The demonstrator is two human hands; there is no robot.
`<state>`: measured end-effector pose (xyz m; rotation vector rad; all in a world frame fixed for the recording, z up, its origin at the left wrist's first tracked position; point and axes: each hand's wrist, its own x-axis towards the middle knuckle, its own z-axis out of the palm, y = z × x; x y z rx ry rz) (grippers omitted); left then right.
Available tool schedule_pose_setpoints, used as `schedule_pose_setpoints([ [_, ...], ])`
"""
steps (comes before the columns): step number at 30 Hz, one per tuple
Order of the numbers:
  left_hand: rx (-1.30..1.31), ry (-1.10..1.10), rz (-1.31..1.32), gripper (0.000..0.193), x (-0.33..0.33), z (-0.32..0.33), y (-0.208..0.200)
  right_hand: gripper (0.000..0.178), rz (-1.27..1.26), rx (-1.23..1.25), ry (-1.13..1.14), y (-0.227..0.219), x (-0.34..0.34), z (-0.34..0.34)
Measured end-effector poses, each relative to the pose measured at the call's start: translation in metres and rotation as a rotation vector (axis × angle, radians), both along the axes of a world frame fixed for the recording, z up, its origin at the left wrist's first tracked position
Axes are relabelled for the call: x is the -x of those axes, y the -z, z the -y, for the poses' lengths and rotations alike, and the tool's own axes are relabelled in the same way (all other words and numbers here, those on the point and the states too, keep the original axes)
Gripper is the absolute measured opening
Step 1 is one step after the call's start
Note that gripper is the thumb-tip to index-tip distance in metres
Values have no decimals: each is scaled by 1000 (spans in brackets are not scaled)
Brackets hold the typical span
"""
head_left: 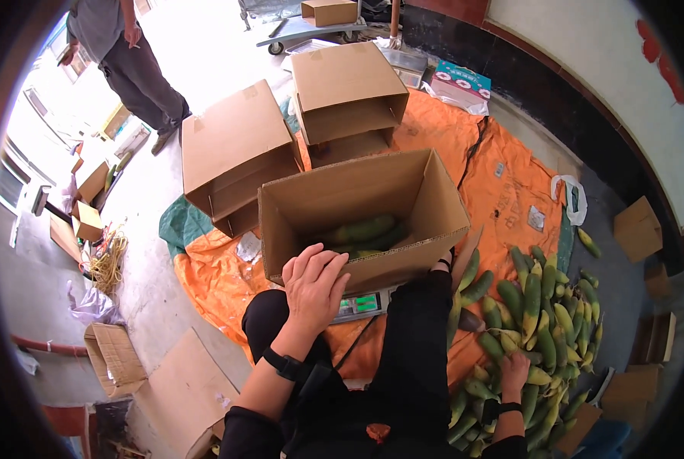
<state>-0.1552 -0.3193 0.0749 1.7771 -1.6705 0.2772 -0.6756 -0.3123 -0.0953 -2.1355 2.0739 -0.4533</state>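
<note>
In front of me an open cardboard box [342, 195] stands on a scale with a green-lit display [359, 305]. A few long green radishes [361, 230] lie on its bottom. My left hand [311, 287] rests on the near rim of the box, fingers stretched out and holding nothing. At the right, a big heap of green radishes [545, 302] with pale yellowish ends lies on the floor covering. My right hand [515, 369] reaches down into that heap, its fingers curled round a green radish that they partly hide.
Two stacks of cardboard boxes [238, 145] [349, 84] stand beyond on an orange tarp [495, 206]. A person [139, 61] stands at the far left. A flat cart [311, 30] is at the back. Loose cardboard [185, 390] lies left, more boxes [637, 229] right.
</note>
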Motion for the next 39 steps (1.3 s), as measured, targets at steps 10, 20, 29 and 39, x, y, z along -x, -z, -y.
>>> schedule_pose_setpoints([
  [10, 316, -45, -936, 28, -56, -1, -106, 23, 573, 62, 334, -10, 58, 3],
  [20, -55, -80, -31, 28, -13, -14, -11, 34, 813, 323, 8, -300, -104, 97],
  [29, -23, -64, 18, 23, -19, -13, 2, 35, 1222, 319, -660, -414, -234, 175],
  [39, -14, -36, 11, 21, -17, -9, -1, 25, 986, -115, -614, -226, -369, 216],
])
